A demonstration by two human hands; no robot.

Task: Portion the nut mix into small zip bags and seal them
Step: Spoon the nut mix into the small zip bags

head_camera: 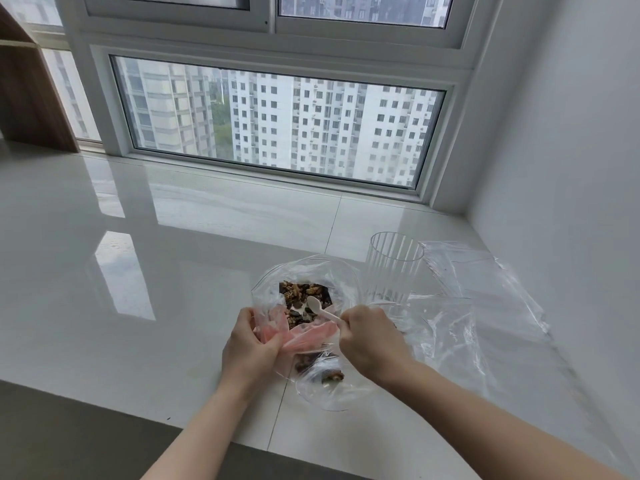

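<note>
1. A person stands at a glossy white desk (173, 271) set against a wide window (277, 123), both bare forearms reaching in from the near edge.
2. The left hand (247, 344) curls round the pink-tinted mouth of a small zip bag (304, 336), pinching the plastic and holding it open just in from the near edge.
3. The right hand (370, 344) is closed round the handle of a white plastic spoon (320, 308), whose bowl points away from the person and sits over the nut mix.
4. The nut mix (303, 294), brown and dark pieces, lies inside a large clear bag (277, 275) spread open on the desk just beyond the two hands.
5. A few dark nut pieces (332, 375) show through the lower part of the small zip bag, between the wrists, close to the near edge.
6. A ribbed clear plastic cup (393, 268) stands upright just right of the large bag, with a little dark matter at its bottom.
7. Further clear plastic bags (485, 292) lie crumpled and flat toward the right edge of the desk, beside the white wall (571, 168).
8. Through the window, pale high-rise blocks fill the view.
</note>
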